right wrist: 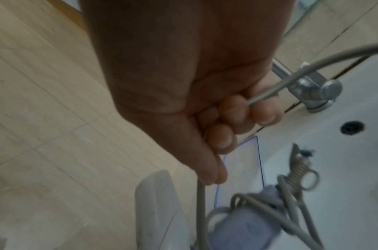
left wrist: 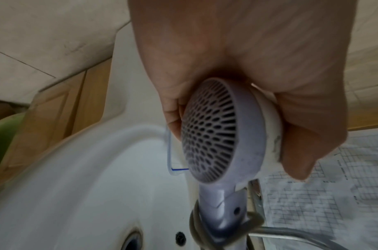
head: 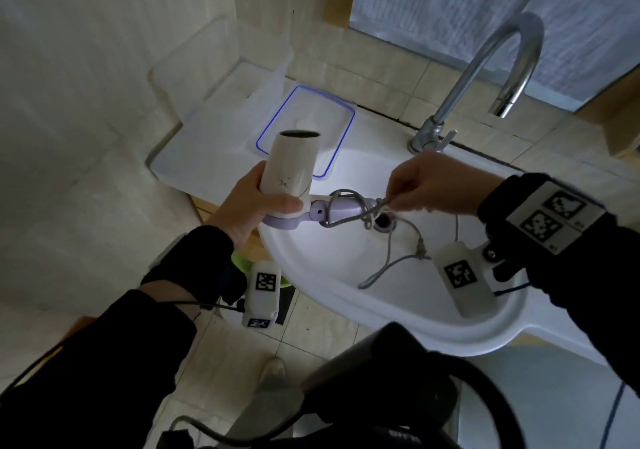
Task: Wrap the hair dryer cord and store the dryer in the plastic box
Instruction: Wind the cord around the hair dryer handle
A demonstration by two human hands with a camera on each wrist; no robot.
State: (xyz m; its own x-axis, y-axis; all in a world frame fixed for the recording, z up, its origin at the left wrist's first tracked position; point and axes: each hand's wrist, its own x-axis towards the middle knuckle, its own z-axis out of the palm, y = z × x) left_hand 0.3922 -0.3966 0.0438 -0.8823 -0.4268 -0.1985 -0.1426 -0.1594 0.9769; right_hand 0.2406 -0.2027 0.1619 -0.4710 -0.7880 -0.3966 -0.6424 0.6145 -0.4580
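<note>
Fingers of the left hand (head: pixel 252 206) curl round the hair dryer (head: pixel 289 168) barrel, holding it over the sink (head: pixel 398 324); the right hand (head: pixel 429 185) pinches the grey cord (head: pixel 388 261), several turns already lying round the folded lilac handle (head: pixel 343 208). Wrapping is mid-way: slack and plug still hang, so more turns come before reaching the plastic box (head: pixel 194 68) behind the blue-rimmed lid (head: pixel 341 116).

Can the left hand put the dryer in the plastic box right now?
Probably not yet: the left hand holds the dryer near the open plastic box, but loose cord dangles into the sink.
</note>
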